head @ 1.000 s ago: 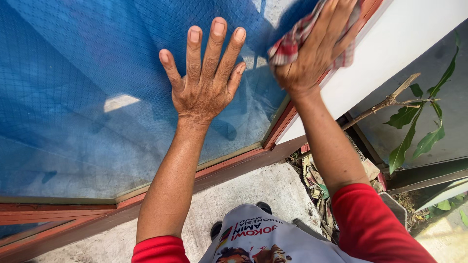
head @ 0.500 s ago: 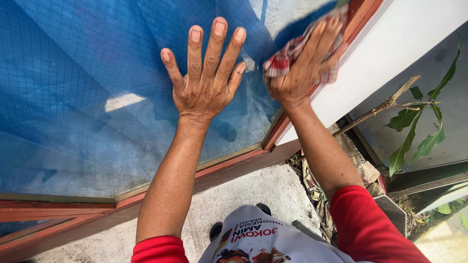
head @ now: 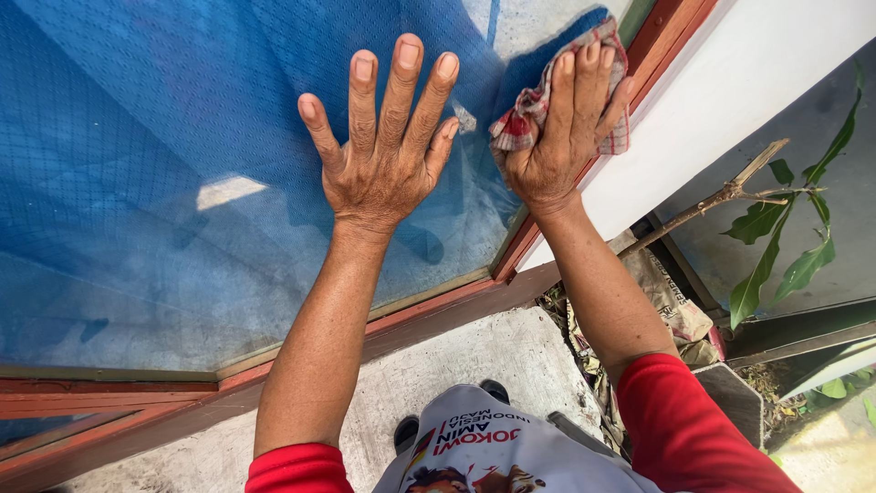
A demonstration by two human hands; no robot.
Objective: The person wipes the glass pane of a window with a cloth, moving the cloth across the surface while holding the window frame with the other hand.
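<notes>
a thin bare branch [head: 721, 196] with long green leaves [head: 756, 281], a white wall [head: 730, 91], grey concrete ground [head: 474, 365], crumpled paper scraps [head: 671, 306] in the corner, black shoes [head: 406, 429]

Left hand [head: 383, 155] flat on glass pane [head: 137, 183]; right hand [head: 561, 128] presses checked cloth [head: 525, 114].

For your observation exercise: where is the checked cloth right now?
In the head view, the checked cloth sits upper right, pressed under the right hand against the window glass, beside the red-brown frame.
</notes>
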